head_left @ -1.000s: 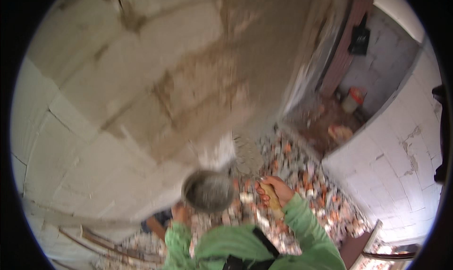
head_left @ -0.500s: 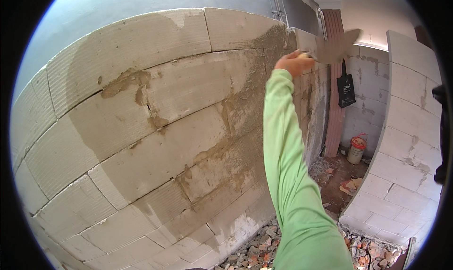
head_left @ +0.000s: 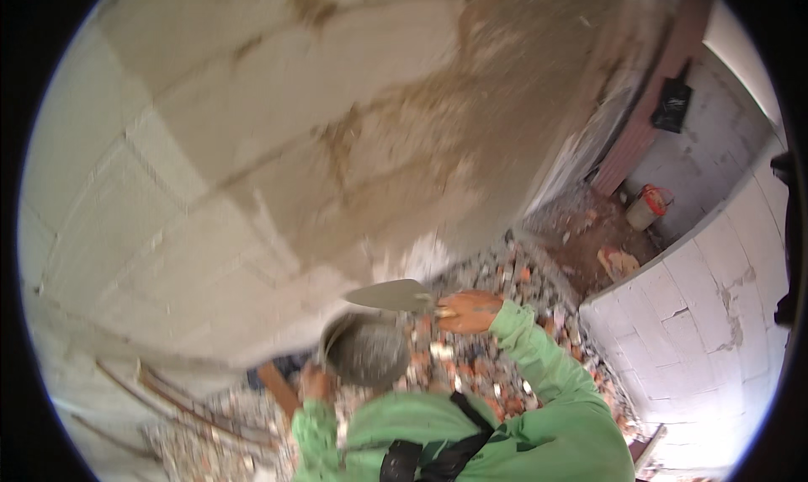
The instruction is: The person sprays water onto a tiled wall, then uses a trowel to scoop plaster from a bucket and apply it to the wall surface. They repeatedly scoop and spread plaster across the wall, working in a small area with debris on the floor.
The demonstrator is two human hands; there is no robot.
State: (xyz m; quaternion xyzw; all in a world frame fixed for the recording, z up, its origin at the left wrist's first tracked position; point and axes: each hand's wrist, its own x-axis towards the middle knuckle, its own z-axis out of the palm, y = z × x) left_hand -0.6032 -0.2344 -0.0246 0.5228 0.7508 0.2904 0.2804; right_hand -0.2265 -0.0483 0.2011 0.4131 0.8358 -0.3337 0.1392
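My right hand (head_left: 469, 312) is closed round the handle of a pointed trowel (head_left: 390, 295). The grey metal blade extends to the left, just above the far rim of a dark bucket (head_left: 337, 330). Wet grey mortar (head_left: 372, 353) lies in the bucket. At the bucket's left side my left hand (head_left: 316, 384) grips its edge; the fingers are partly hidden and blurred. Beyond rises a block wall (head_left: 227, 154), its right part covered with darker, damp mortar.
Broken brick rubble (head_left: 505, 292) covers the ground. Long wooden strips (head_left: 181, 406) lie at lower left. A low white block wall (head_left: 699, 314) curves along the right. Farther back are a pail with a red rim (head_left: 646, 208) and a hanging black bag (head_left: 672, 105).
My right hand has come down with the trowel from the upper wall to above the bucket. The view has tilted downward, bringing my left hand and the bucket into sight.
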